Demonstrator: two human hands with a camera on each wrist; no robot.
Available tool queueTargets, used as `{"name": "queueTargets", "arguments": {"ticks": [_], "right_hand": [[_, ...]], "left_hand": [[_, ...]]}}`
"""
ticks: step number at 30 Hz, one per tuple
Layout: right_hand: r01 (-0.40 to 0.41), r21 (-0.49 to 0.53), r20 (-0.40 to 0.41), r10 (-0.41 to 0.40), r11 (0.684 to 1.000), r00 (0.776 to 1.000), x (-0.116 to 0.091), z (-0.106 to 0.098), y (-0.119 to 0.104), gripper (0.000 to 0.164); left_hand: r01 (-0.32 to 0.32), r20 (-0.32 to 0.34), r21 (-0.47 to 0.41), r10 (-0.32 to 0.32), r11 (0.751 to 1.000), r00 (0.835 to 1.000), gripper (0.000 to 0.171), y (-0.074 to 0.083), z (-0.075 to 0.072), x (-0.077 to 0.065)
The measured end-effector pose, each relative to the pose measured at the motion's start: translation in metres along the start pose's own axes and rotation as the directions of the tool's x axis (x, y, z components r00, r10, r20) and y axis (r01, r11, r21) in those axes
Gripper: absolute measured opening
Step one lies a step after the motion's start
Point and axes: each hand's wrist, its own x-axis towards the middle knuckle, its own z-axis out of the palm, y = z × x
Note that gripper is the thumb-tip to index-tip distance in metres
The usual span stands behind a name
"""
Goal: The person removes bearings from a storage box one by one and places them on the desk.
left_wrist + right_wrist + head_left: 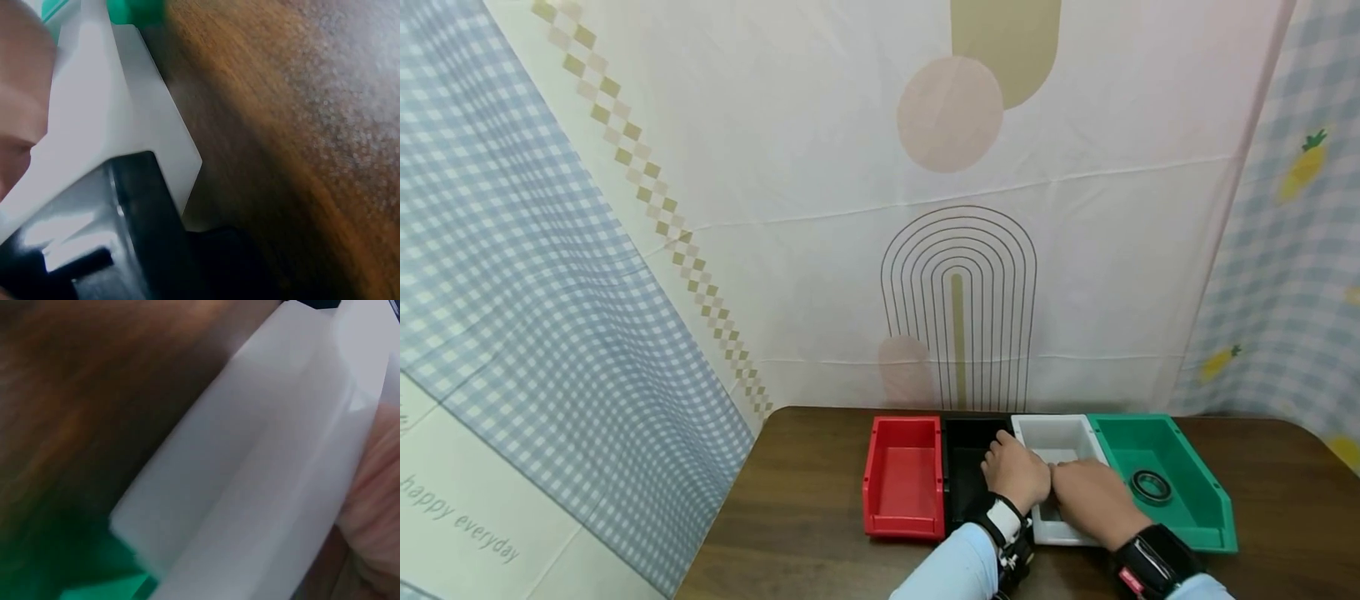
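My left hand reaches over the divide between the black bin and the white bin, knuckles uppermost. Just right of it, my right hand is bent over the white bin, and the two hands meet at the thumb side in the head view. Both sets of fingertips are hidden under the hands, so I cannot tell what they hold. The left wrist view shows the white bin's front wall beside part of a hand. A blurred white wall fills much of the right wrist view.
A red bin stands at the left end of the row. At the right end is a green bin with a black ring lying in it. The brown wooden table backs onto a patterned curtain.
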Motion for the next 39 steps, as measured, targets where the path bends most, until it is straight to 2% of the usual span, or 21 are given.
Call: {"name": "queueTargets", "arguments": {"ticks": [2, 10, 30, 39], "right_hand": [[-0.017, 0.019, 0.019, 0.017, 1.000, 1.000, 0.0014, 0.0008, -0.0005, 0.033], [-0.049, 0.130, 0.071, 0.040, 0.990, 0.997, 0.0059, 0.0019, -0.0034, 0.024], [-0.100, 0.111, 0.091, 0.090, 0.989, 0.992, 0.0079, 0.0035, -0.0045, 0.021], [-0.089, 0.086, 0.082, 0.082, 0.992, 0.993, 0.0071, 0.0058, -0.0047, 0.019]], "left_hand": [[-0.003, -0.007, -0.007, 0.003, 1.000, 1.000, 0.040, -0.0002, 0.0014, 0.0002], [-0.007, -0.018, -0.032, 0.007, 0.999, 1.000, 0.037, -0.0016, 0.0034, 0.0025], [0.006, -0.027, -0.041, -0.007, 0.999, 1.000, 0.039, -0.0014, 0.0047, 0.0031], [0.016, -0.017, -0.050, -0.017, 0.999, 1.000, 0.044, -0.0013, 0.0021, 0.0017]]}}
